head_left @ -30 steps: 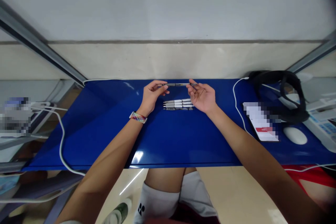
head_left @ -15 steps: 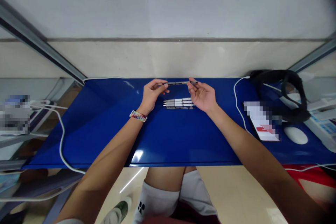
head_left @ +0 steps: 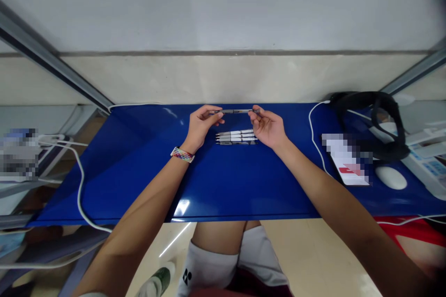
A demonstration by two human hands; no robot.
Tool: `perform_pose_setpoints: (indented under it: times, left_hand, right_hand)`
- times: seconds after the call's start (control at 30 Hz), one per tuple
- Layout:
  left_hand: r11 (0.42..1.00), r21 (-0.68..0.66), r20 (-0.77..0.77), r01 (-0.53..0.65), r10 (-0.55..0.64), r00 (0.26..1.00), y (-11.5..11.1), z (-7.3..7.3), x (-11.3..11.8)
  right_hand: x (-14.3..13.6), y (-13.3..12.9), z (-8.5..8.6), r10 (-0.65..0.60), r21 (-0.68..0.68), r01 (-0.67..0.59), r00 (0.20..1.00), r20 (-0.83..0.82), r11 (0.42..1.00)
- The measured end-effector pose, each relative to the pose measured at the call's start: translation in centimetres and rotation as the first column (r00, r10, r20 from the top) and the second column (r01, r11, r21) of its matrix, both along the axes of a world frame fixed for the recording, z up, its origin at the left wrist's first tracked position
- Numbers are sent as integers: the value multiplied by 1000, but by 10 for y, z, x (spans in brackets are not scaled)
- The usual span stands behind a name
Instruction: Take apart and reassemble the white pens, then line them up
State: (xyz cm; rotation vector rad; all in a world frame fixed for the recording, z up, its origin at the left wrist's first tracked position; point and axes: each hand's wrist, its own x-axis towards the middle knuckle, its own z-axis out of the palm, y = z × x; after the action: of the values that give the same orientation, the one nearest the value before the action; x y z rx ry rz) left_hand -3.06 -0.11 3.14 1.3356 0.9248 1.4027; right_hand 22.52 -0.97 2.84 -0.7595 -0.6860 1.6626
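A slim pen with a dark grip and a clear barrel is held level between my two hands near the far side of the blue table. My left hand, with a colourful woven band at the wrist, pinches its left end between thumb and fingers. At the opposite end, the fingertips of my right hand close on the pen, palm turned partly up. Below it several pens lie side by side on the table, white and grey ones with a dark one nearest me. My right hand hides some of their right ends.
The blue table meets a pale wall at the back. On the right are a phone, a white mouse, a black headset strap and a white cable. Another white cable hangs over the left side.
My right-hand fingers have shifted slightly on the pen's right end and curled a little more. The pen stays level in both hands. The laid-out pens have not moved.
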Motion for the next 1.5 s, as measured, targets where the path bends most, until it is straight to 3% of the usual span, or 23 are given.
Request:
perform_pose_setpoints:
  times: [0.5, 0.67, 0.93, 1.23, 1.5]
  left_hand:
    - [1000, 14, -2, 5, -5, 1000, 0, 1, 1]
    - [1000, 10, 11, 3, -3, 1000, 0, 0, 1]
    - [1000, -1, -9, 7, -7, 1000, -1, -1, 2]
    - [1000, 0, -18, 10, -10, 1000, -1, 0, 1]
    - [1000, -4, -18, 14, -14, 1000, -2, 0, 1]
  right_hand:
    - [1, 3, -6, -25, 72, 23, 999, 22, 997]
    - [0, 2, -3, -25, 25, 25, 1000, -2, 999]
    - [3, 1, -2, 55, 17, -53, 981, -187, 998]
    - [3, 4, -7, -46, 108, 28, 985, 166, 994]
    - [2, 2, -3, -43, 89, 30, 988, 147, 996]
